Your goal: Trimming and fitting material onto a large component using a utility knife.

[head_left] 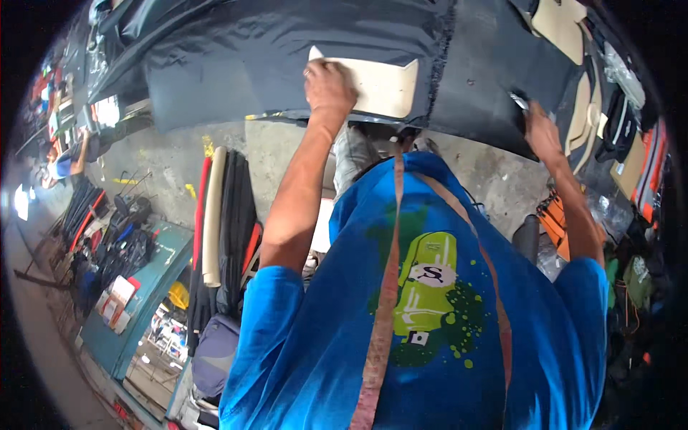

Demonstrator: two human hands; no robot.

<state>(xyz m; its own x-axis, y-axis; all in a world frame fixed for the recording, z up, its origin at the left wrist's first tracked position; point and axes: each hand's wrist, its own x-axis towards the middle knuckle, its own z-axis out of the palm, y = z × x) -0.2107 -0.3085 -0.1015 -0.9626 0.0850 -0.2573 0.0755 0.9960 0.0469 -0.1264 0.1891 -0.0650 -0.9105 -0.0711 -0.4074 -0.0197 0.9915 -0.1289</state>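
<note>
Near the middle of the dark sheet material (236, 79), a cream, flat template (387, 87) with pointed upper corners lies on the surface. My left hand (330, 89) is closed over its left end, with bent fingers on the piece. Farther right, my right hand (542, 132) is by the front edge of the dark material. Its fingers are closed round a small tool with a shiny, silvery tip (519, 101). The tool's kind cannot be made out, since the hand and the dark background hide most of it.
More cream template pieces (560, 29) lie at the far right, beside clear plastic (625, 75). A worn tape measure (390, 287) hangs down my front. Upright rolls (213, 215) stand at the left, near a teal-framed table (161, 251). Another person (66, 163) is at far left.
</note>
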